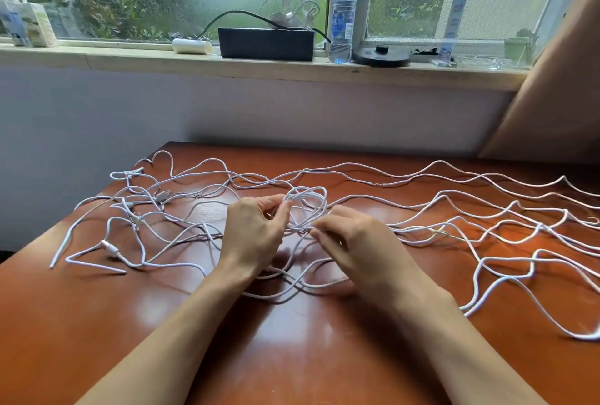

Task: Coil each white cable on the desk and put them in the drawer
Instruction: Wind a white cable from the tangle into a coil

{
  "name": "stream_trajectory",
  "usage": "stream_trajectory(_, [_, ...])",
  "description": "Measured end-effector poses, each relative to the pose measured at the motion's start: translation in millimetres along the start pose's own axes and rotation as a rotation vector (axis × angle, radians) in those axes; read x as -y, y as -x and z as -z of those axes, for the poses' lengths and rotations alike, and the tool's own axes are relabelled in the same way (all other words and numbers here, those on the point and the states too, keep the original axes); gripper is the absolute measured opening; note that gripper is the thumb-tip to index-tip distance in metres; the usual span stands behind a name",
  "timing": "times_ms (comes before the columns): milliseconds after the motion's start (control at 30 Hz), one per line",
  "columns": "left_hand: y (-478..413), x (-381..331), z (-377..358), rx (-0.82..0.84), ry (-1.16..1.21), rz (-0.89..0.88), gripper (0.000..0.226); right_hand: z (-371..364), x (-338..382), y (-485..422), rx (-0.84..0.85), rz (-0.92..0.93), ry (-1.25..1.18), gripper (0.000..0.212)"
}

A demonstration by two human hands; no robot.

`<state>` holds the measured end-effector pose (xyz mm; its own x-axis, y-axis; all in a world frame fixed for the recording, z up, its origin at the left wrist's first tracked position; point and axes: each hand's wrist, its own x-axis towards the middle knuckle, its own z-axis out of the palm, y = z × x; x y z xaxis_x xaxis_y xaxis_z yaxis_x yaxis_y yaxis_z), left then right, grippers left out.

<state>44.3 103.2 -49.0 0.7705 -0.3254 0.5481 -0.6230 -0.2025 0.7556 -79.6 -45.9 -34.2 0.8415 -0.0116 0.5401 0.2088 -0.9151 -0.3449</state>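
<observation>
Currently both hands work near the middle of the desk (292, 349). The left hand (253, 229) pinches the upper left side of a small coil (313, 205) of white cable between thumb and forefinger, and the other fingers are loosely bent. The right hand (355, 242) has its fingers curled and pinches the lower edge of the same coil with its fingertips. The coil is lifted a little over the desk, between the two hands. Many loose white cables (487, 219) lie spread in waves over the desk on both sides. On the windowsill behind stand a water bottle (342, 15) and a black box (266, 44).
</observation>
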Motion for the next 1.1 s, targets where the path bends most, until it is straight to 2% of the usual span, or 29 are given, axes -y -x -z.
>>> stream_trajectory(167, [2.1,-3.6,0.2,0.053,-0.079,-0.073,0.034,4.1,-0.4,-2.2,-0.178,0.073,0.066,0.008])
stream_trajectory(333, [3.1,-6.8,-0.5,0.094,-0.082,-0.127,0.033,6.4,-2.0,-4.0,-0.275,0.092,0.116,0.014])
stream_trajectory(567, [6.7,-12.7,-4.3,0.149,-0.026,-0.233,0.015,10.3,-1.6,0.3,-0.303,-0.194,0.082,0.028])
stream_trajectory(733, [6.7,-12.0,-6.2,0.181,-0.034,-0.324,0.015,10.8,-9.3,0.4,-0.296,-0.36,-0.012,0.015])
stream_trajectory(933, [12.1,-19.9,-11.9,0.233,0.018,-0.382,0.02,4.7,-16.3,-2.5,-0.367,-0.441,-0.111,0.014])
stream_trajectory(1100, [16.6,-22.4,-15.6,0.273,0.045,-0.381,0.022,4.5,-22.3,-3.9,-0.379,-0.496,-0.181,0.022])
